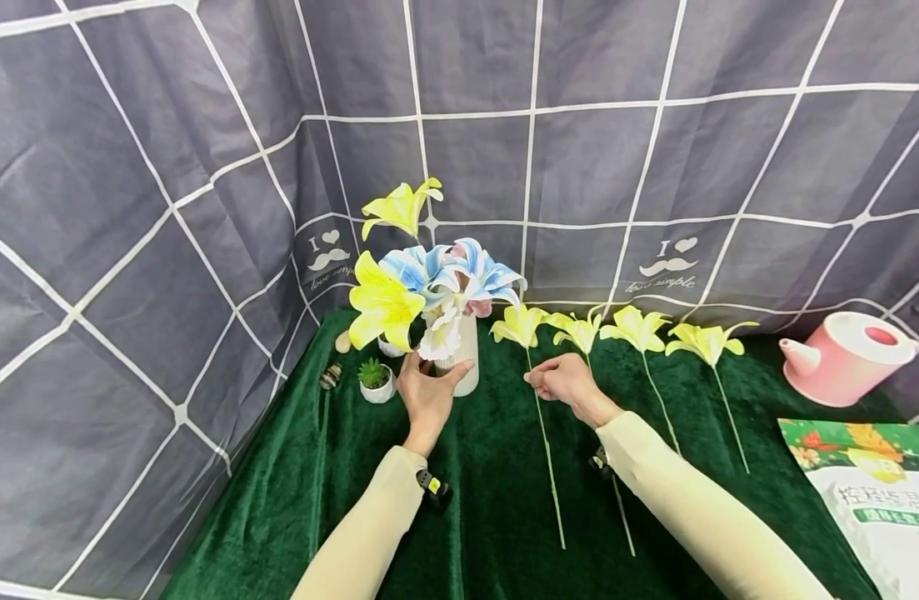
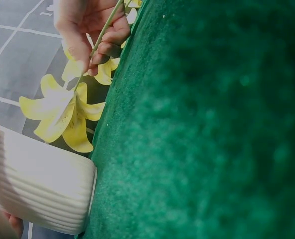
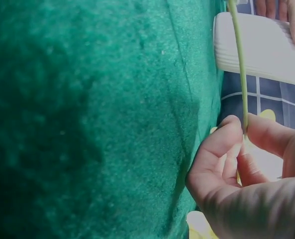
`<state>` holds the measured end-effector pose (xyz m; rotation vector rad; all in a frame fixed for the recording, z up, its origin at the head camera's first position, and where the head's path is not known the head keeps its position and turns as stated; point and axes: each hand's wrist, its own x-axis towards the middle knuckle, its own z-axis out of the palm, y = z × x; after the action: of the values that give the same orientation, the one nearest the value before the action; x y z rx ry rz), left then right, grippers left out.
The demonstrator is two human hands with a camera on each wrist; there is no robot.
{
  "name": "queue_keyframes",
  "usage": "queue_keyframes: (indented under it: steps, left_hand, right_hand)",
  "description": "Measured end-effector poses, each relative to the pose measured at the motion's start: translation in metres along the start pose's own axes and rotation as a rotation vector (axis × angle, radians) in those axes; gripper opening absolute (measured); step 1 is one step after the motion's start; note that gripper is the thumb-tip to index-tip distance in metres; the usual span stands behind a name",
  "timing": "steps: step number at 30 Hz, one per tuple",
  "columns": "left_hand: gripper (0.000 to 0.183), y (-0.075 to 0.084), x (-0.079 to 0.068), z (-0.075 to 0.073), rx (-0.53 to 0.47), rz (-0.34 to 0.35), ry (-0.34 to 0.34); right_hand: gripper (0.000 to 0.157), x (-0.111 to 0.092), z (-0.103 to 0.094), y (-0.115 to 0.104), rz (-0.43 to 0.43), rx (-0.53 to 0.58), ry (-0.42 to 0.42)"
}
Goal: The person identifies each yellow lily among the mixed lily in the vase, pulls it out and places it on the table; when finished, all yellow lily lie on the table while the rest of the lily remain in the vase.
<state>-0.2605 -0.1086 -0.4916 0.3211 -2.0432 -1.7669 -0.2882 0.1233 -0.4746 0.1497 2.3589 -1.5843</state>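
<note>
The scene is closed off at the far side and left by a grey gridded curtain [image 1: 601, 167], cut off by the frame. A green cloth [image 1: 496, 500] is spread below, partly covered by two pale sleeves. At the right, a packet [image 1: 871, 500] is cut off by the frame's edge, its print only partly legible; a pink watering can [image 1: 841, 367] is placed on its far side.

Left of centre, a white ribbed vase [image 1: 468, 354] is stood upright on the cloth, its rim hidden by blue blooms [image 1: 470, 271], a white bloom [image 1: 440, 335] and a large yellow bloom [image 1: 384, 302]. The vase is gripped low by the left hand [image 1: 427, 393], thumb and fingers curled round it; the fingers are mostly concealed in the head view.

Just right of the vase, the stem of a yellow lily [image 1: 519, 325] is pinched between thumb and forefinger of the right hand [image 1: 569, 386]. Whether its near end is lifted cannot be told. Of three more lilies [image 1: 635, 329] further right, two have their stems partly blocked by the right arm.

Left of the left hand, a potted succulent [image 1: 376, 379] is seen, with a second pot [image 1: 391, 347] mostly masked by the yellow bloom. A striped object [image 1: 330, 377], hard to identify, is set further left, near a pale stone [image 1: 342, 342].
</note>
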Motion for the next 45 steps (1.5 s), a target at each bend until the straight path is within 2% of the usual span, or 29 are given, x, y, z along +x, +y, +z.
queue_keyframes:
  steps: [14, 26, 36, 41, 45]
  left_hand:
    - [0.073, -0.001, 0.000, 0.000, -0.015, -0.014, 0.000]
    - [0.069, -0.002, -0.001, 0.001, 0.002, 0.026, 0.012]
    - [0.070, 0.000, -0.001, 0.001, 0.012, 0.049, 0.026]
    - [0.070, 0.000, -0.001, 0.001, 0.016, 0.051, 0.034]
    - [0.069, 0.001, -0.002, 0.001, 0.018, 0.047, 0.033]
  right_hand:
    - [0.025, 0.000, 0.002, 0.003, -0.018, -0.013, -0.019]
    - [0.027, -0.010, 0.000, -0.003, -0.037, -0.057, 0.031]
    - [0.027, -0.043, -0.021, -0.036, -0.117, -0.043, 0.063]
    - [0.030, -0.062, -0.035, -0.060, -0.162, -0.045, 0.084]
    - [0.031, -0.078, -0.047, -0.083, -0.232, -0.038, 0.102]
